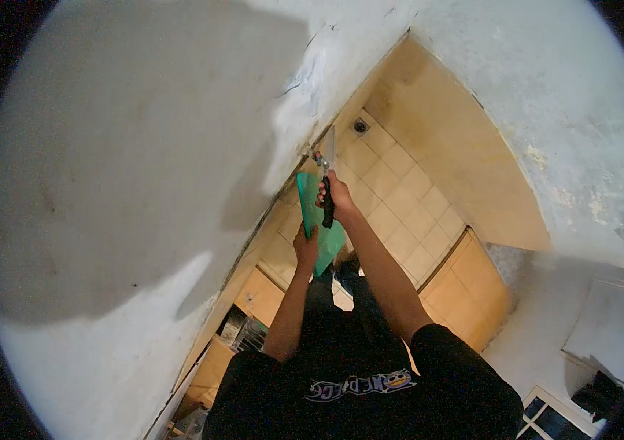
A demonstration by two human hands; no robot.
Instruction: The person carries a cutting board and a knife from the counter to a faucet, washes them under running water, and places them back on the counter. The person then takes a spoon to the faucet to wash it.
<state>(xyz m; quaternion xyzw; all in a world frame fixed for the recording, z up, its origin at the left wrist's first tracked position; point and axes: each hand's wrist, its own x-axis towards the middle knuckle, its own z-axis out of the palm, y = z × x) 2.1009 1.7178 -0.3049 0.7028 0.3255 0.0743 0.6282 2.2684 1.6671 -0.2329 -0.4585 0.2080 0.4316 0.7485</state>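
Observation:
My right hand [339, 193] is closed round the black handle of a knife [328, 211], whose pale blade points away from me, beside the wall. A green cutting board [313, 208] is held tilted below it, with my left hand [307, 248] gripping its near left edge. The knife and right hand partly cover the board. Just beyond the board, a small metal tap [320, 158] sticks out from the wall, close to the knife's blade. Water cannot be made out.
A tiled floor [392, 192] with a round drain [359, 127] lies beneath my hands. A stained white wall [128, 161] runs along the left. A beige tiled wall panel [444, 117] closes the far right side. Dark rack-like items [246, 334] stand at lower left.

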